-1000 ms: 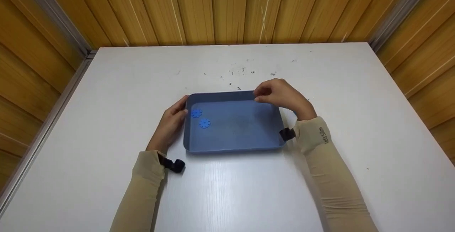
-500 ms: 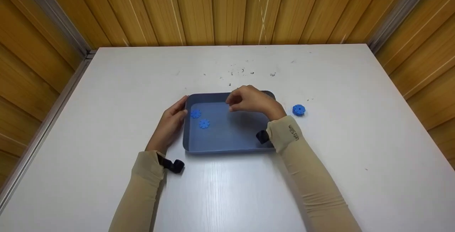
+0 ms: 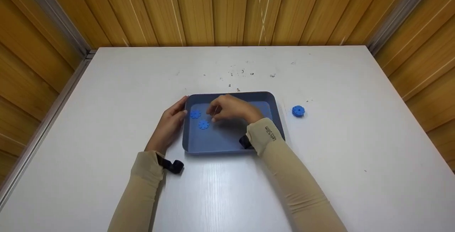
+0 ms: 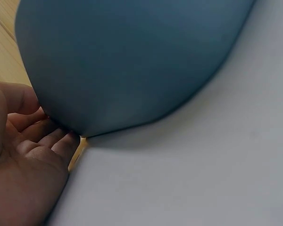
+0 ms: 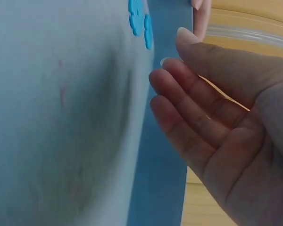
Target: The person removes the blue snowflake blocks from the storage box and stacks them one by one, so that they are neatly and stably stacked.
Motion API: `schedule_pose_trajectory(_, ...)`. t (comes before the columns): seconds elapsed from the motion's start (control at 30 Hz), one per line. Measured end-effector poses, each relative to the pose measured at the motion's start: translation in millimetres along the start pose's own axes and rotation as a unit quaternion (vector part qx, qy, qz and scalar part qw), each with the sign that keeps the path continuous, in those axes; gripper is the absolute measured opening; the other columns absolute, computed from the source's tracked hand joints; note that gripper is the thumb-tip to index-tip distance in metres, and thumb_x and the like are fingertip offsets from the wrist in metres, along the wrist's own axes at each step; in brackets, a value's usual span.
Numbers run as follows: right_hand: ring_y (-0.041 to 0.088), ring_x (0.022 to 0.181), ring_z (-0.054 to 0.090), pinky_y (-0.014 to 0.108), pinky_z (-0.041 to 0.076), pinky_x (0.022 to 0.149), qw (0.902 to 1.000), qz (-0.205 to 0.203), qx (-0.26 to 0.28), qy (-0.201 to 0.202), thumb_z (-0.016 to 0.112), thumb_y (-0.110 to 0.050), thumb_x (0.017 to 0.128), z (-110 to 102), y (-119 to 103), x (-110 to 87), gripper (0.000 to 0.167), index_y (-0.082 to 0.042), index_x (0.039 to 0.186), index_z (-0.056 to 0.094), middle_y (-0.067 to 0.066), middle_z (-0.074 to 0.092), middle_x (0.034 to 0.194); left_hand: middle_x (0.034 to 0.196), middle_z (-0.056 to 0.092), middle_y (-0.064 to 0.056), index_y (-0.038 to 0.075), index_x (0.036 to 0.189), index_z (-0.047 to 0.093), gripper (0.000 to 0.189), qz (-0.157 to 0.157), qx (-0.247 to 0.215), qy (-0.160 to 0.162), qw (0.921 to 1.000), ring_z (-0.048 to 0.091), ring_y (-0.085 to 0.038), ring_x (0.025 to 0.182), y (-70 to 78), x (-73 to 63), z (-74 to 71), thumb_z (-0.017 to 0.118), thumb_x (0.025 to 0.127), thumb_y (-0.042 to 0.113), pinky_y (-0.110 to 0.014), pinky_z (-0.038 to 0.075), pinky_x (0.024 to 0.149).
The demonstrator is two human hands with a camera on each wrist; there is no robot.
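Note:
A shallow blue-grey tray (image 3: 227, 146) sits on the white table. My left hand (image 3: 169, 125) grips its left side, with the thumb at the rim and the fingers along the outer wall; the left wrist view shows these fingers (image 4: 61, 141) against the wall. Inside the tray, near that side, lie two flat blue notched discs (image 3: 203, 124), one slightly behind the other. Over the tray, just right of the discs, my right hand (image 3: 233, 109) hovers with bent fingers. Nothing shows between its thumb and fingers (image 5: 179, 127) in the right wrist view.
To the right of the tray, a small stack of blue notched discs (image 3: 298, 111) stands on the white table (image 3: 355, 146). Wood-patterned panels (image 3: 227, 11) rise behind the table and at both sides. Dark marks spot the tabletop behind the tray.
My right hand has moved left from the tray's far right corner to beside the two discs. The stack on the right has come into view. My left hand stays at the tray.

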State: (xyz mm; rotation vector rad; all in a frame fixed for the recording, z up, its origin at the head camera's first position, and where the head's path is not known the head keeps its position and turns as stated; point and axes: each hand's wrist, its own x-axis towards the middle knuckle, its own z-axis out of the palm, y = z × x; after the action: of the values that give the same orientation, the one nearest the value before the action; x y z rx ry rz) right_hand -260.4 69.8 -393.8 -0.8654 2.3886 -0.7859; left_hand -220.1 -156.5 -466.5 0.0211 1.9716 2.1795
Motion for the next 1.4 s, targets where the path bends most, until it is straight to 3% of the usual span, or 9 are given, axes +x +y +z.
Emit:
schedule_pose_trajectory(0.7,0.02,0.098,0.063,0.028,0.052,0.09,0.9987,-0.023,-0.041,-0.019,0.077,-0.012,0.08,26,-8,27.4,0.037,-0.005,0.115,0.068,0.008,0.068,0.109,0.159,0.024,-0.005,0.01,0.152,0.029,0.057,0.019,-0.021,-0.014,0.9995,0.016,-0.014,0.148,0.9,-2.4,-0.3,0.041,0.097,0.001,-0.031,0.016,0.122)
schedule_pose_trajectory(1.1,0.018,0.091,0.061,0.029,0.052,0.085,0.9983,-0.009,-0.052,-0.027,0.076,-0.011,0.08,24,-5,24.4,0.03,-0.005,0.108,0.07,0.009,0.068,0.102,0.159,0.026,-0.002,0.012,0.152,0.029,0.057,0.012,-0.01,-0.004,0.9999,0.018,-0.013,0.148,0.1,-2.1,0.6,0.042,0.097,0.003,-0.031,0.017,0.121)
schedule_pose_trajectory(1.4,0.014,0.083,0.056,0.025,0.05,0.078,0.9976,-0.025,-0.062,-0.017,0.075,-0.006,0.08,19,-2,19.0,0.02,-0.005,0.1,0.072,0.008,0.068,0.095,0.16,0.024,-0.002,0.013,0.152,0.028,0.057,0.013,0.007,-0.009,0.9999,0.016,-0.014,0.149,1.0,-2.1,-0.2,0.041,0.097,0.004,-0.032,0.017,0.122)
